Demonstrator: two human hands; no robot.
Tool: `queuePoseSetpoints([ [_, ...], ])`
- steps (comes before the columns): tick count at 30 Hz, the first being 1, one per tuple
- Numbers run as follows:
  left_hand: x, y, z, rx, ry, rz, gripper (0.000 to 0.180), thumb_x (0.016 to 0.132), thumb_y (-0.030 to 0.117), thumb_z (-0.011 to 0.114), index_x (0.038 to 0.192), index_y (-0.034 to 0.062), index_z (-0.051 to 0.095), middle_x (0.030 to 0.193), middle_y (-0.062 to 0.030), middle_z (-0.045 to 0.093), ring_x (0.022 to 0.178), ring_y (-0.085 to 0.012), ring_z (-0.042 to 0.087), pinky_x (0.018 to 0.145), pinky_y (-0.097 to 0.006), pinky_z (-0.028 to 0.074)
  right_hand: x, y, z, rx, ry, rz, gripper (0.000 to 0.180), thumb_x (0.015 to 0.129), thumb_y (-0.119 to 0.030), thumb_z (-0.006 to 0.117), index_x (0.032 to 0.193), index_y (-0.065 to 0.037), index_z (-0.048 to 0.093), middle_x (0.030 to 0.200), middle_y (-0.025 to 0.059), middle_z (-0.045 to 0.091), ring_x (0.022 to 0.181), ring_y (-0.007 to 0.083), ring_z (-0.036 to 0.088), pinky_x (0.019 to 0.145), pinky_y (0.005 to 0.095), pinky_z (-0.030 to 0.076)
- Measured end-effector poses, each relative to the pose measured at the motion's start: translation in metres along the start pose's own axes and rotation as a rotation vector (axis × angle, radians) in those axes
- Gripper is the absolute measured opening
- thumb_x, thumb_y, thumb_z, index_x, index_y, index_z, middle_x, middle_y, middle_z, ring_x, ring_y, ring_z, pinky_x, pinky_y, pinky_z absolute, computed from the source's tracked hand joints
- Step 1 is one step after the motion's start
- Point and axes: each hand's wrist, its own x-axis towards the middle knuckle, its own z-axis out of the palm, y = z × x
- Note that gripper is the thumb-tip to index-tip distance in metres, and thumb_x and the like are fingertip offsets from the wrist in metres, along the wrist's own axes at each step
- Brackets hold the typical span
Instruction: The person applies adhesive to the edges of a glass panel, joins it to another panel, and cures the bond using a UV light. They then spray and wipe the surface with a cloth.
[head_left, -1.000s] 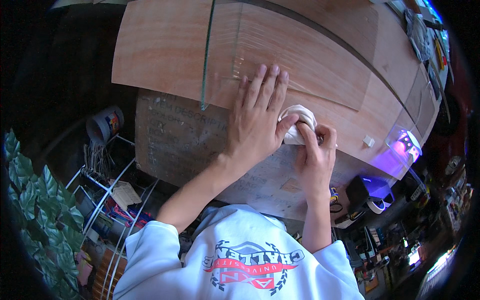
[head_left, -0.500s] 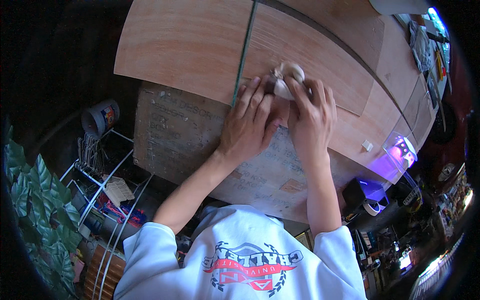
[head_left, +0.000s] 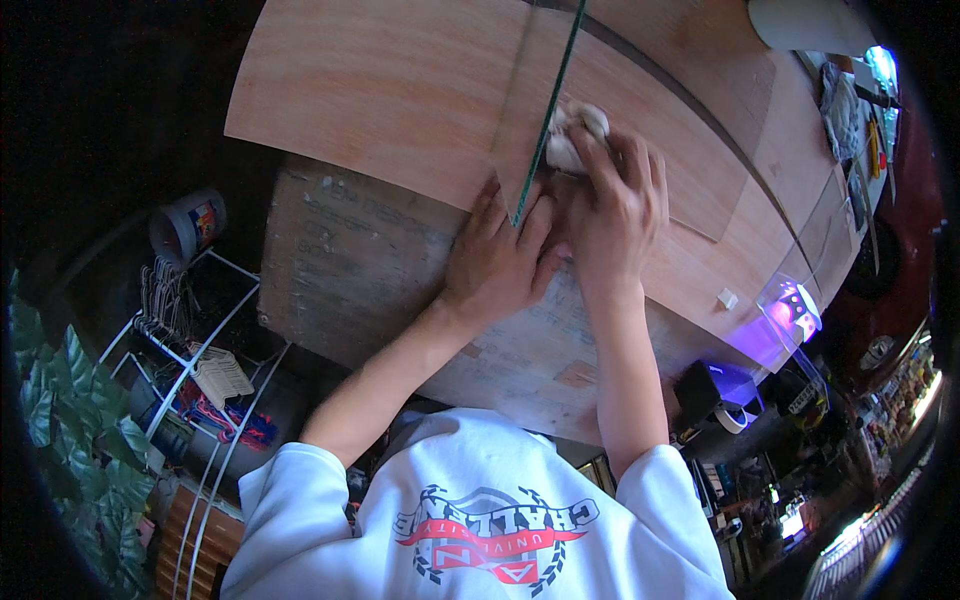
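Note:
A clear glass pane with a green edge (head_left: 548, 125) stands out above the pale plywood board (head_left: 370, 95). My left hand (head_left: 495, 262) is at the pane's near corner, its fingers curled to either side of the edge; the pane partly covers the fingertips. Just to the right, my right hand (head_left: 622, 205) presses on a bunched white cloth (head_left: 563, 153) beside the pane, fingers bent over it. The cloth's left side ends at the green edge, and its underside is hidden by my fingers.
A worn, printed board (head_left: 370, 270) lies nearer me. At right are a small white piece (head_left: 727, 299), a glowing purple lamp (head_left: 802, 312) and a black box (head_left: 712, 392). A bucket (head_left: 188, 228), a white rack with hangers (head_left: 180, 365) and green leaves (head_left: 75, 430) are at left.
The pane's green edge has shifted right and tilted more. My left hand's fingers have gone from stretched out beside the cloth to curled at the pane's corner. The cloth has moved slightly away from me.

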Motion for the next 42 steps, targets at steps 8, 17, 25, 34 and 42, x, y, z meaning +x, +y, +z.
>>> queuePoseSetpoints([
  [8,0.000,-0.001,-0.001,-0.001,0.011,0.020,0.053,0.101,0.033,0.056,0.137,-0.0030,0.044,0.146,-0.0293,0.045,0.142,-0.0475,0.039,0.118,-0.061,0.029,-0.007,-0.007,-0.008,0.027,0.015,0.028,0.044,0.070,-0.008,0.073,0.113,-0.015,0.075,0.104,0.0062,0.065,0.092,0.0293,0.061,0.080,0.0421,0.052],
  [17,0.014,0.002,-0.003,0.109,0.038,0.061,0.057,0.104,0.037,0.052,0.147,0.0003,0.043,0.150,-0.0222,0.044,0.140,-0.0406,0.042,0.118,-0.053,0.032,-0.030,0.018,-0.045,0.000,-0.119,0.257,0.049,0.077,-0.021,0.079,0.124,-0.014,0.068,0.109,0.0124,0.059,0.102,0.0334,0.058,0.082,0.0467,0.050],
  [25,0.044,0.023,-0.004,0.338,-0.052,-0.036,0.074,0.102,0.047,0.053,0.158,0.0029,0.033,0.150,-0.0193,0.041,0.137,-0.0382,0.042,0.116,-0.053,0.035,-0.020,0.061,-0.100,-0.124,0.060,0.312,0.046,0.082,-0.026,0.083,0.121,-0.007,0.067,0.122,0.0203,0.062,0.115,0.0383,0.059,0.096,0.0433,0.048],
  [34,0.041,0.024,-0.007,0.280,-0.081,-0.015,0.073,0.101,0.047,0.054,0.157,0.0038,0.036,0.160,-0.0184,0.036,0.148,-0.0377,0.033,0.121,-0.053,0.026,0.130,0.298,-0.080,-0.253,0.512,0.319,0.034,0.089,-0.031,0.071,0.114,-0.007,0.074,0.110,0.0240,0.073,0.108,0.0402,0.067,0.093,0.0456,0.052],
  [42,0.026,0.030,-0.019,0.214,-0.146,-0.012,0.073,0.101,0.049,0.053,0.156,0.0044,0.038,0.162,-0.0163,0.035,0.151,-0.0344,0.031,0.123,-0.054,0.024,0.166,0.389,-0.072,-0.556,0.139,0.717,0.046,0.089,-0.039,0.065,0.131,-0.020,0.068,0.131,0.0172,0.066,0.122,0.0406,0.062,0.105,0.0582,0.043],
])
